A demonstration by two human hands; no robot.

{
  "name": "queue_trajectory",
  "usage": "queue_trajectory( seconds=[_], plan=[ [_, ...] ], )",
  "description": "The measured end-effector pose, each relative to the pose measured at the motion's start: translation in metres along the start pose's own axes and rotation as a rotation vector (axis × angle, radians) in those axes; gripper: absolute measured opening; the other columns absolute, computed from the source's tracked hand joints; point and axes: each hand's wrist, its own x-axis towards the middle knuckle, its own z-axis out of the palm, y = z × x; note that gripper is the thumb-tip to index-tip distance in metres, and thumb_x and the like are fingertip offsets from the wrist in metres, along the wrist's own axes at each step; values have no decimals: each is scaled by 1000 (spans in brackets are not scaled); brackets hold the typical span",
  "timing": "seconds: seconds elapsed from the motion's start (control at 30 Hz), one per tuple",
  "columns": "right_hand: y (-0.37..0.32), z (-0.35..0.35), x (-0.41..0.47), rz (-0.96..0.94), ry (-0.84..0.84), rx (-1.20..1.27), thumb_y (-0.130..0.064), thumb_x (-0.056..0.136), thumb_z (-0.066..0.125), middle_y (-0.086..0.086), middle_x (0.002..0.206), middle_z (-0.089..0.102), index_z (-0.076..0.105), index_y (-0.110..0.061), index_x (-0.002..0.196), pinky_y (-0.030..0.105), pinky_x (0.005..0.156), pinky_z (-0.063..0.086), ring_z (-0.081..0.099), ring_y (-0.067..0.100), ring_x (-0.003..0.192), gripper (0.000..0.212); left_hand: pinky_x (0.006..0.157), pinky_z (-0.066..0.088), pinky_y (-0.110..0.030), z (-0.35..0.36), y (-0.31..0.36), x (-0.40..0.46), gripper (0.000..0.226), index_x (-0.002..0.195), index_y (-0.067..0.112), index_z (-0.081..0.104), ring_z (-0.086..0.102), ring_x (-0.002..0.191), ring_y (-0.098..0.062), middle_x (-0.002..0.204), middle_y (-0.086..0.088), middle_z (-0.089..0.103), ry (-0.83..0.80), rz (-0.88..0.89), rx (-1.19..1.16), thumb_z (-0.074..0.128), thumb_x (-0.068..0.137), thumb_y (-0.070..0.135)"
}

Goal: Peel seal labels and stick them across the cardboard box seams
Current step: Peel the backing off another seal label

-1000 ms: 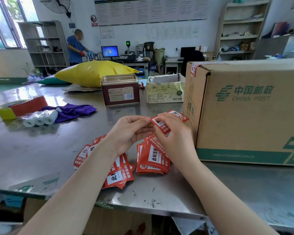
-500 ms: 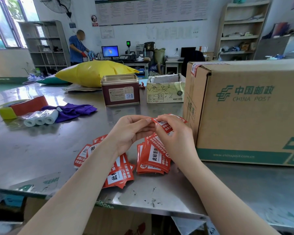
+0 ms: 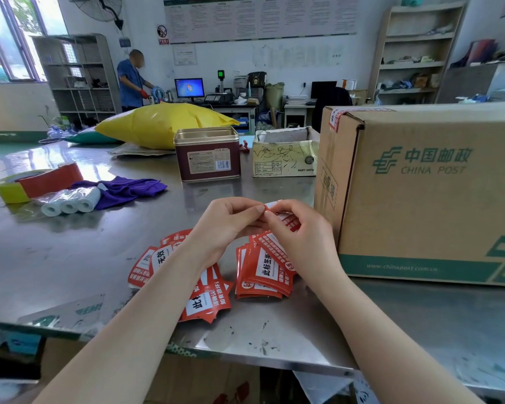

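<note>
Both hands raised just above the steel worktop, fingertips meeting. Left hand and right hand pinching one red-and-white seal label between thumbs and forefingers, a white corner of it curling up at the top; whether that is backing or label cannot be told. Fingers of both curled round the label, none spread.

Directly beneath the hands, a neat stack of seal labels lying flat on the worktop, partly hidden by the right wrist. Just left of it, a looser fan of the same labels, crossed by the left forearm.

To the right, touching nothing held, a large China Post cardboard box standing on the worktop, its near left corner just beside the right hand. One red-and-white seal already stuck over the far top left edge of the box.

Farther off, mid-worktop: a dark red tin with a gold rim, open at the top, and right of it a small worn carton marked BABY WOW. Behind both, a bulging yellow bag.

At the left: a purple cloth, three white paper rolls in clear wrap touching its near edge, and rolls of yellow and red tape beside those.

In the far room, a person in blue standing at a desk with a lit monitor; shelving along both walls.
</note>
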Motion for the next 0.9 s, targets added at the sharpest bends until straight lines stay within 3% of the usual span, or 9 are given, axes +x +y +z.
queue_trajectory(
  seconds=[0.13,0.3,0.5,0.73,0.9],
  plan=[
    [-1,-1,0,26,-36,40,-36,88,57,-8,93,65,60,-24,105,21,69,55,64,6,80,20,81,57,-30,0,0,-1,17,98,3,71,70,90,-23,95,-14,72,-32,19,5,58,90,10],
    [3,0,1,-10,1,36,-33,91,54,-5,97,68,65,-20,107,30,77,55,63,8,86,23,79,57,-28,1,0,-1,15,95,5,72,70,86,-20,91,-12,73,-26,44,1,58,89,8],
    [5,2,3,-92,40,-115,-24,94,50,1,102,68,68,-15,104,29,88,42,55,16,102,23,73,56,-23,1,0,0,14,94,6,71,69,79,-16,84,-9,72,-9,52,-4,58,89,6],
    [9,6,3,-190,72,-170,-21,93,50,3,89,70,70,-12,94,39,82,50,62,21,88,21,72,56,-22,1,-2,0,14,93,7,72,69,77,-14,84,-8,73,13,69,38,58,90,7],
    [8,7,2,-214,93,-186,-22,91,49,2,89,71,70,-12,95,39,87,50,63,23,90,24,77,57,-27,0,-2,0,15,92,9,73,69,78,-15,84,-8,73,13,69,55,58,90,8]
  ],
)
